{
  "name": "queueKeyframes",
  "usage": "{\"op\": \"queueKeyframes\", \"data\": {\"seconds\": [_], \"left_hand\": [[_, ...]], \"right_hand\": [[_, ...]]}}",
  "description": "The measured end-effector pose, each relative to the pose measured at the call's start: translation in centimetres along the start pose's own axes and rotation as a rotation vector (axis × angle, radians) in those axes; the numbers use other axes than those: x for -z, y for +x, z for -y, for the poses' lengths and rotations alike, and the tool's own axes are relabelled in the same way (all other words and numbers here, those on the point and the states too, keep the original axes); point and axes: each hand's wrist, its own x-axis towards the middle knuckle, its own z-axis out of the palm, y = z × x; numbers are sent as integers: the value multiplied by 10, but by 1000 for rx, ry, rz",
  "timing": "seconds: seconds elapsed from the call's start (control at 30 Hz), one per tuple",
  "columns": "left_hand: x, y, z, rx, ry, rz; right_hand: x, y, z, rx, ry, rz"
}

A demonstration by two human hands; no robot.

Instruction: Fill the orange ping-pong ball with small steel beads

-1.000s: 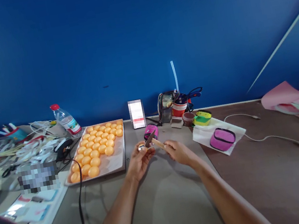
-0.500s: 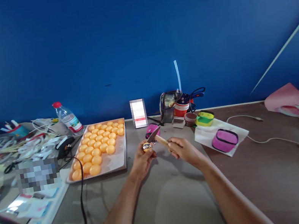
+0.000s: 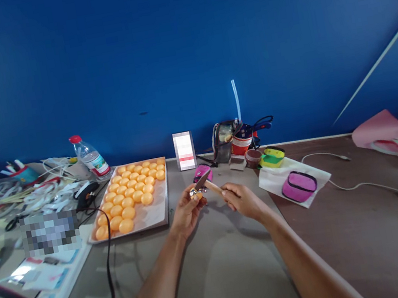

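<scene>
Between the fingers of my left hand (image 3: 187,212) is a small orange ball (image 3: 194,194) with shiny silver pieces on its upper side. My right hand (image 3: 242,200) is closed round the pale wooden handle (image 3: 214,187) of a palette knife. The knife's dark metal blade (image 3: 202,180) points up and left, its tip close above the ball; whether it touches cannot be made out. Just behind the blade lies a small magenta pouch (image 3: 202,171), partly hidden. Left of my hands, a shallow white tray (image 3: 156,212) holds rows of plain orange balls (image 3: 127,202).
A water bottle (image 3: 92,160) stands behind the tray. Cables and tangled white strips (image 3: 49,196) crowd the left. At the back right are a red-and-white cup (image 3: 240,145), a brown jar (image 3: 253,158) and a yellow-green pouch (image 3: 272,157). A pink pouch (image 3: 298,187) rests on white paper (image 3: 271,180).
The ball has turned in my left fingers, showing its silver side at a different angle. My left hand has shifted very slightly; the right still grips the palette knife.
</scene>
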Motion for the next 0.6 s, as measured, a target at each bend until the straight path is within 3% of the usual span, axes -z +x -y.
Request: {"op": "queueKeyframes", "data": {"seconds": [0.13,0.33,0.6], "left_hand": [[0,0,0,-5,-35,-23],[2,2,-1,1,-22,-54],[-1,0,-4,-3,-70,-44]], "right_hand": [[4,-2,4,-2,47,-31],[-1,-2,2,46,-91,-31],[-1,-1,3,73,-108,-70]]}}
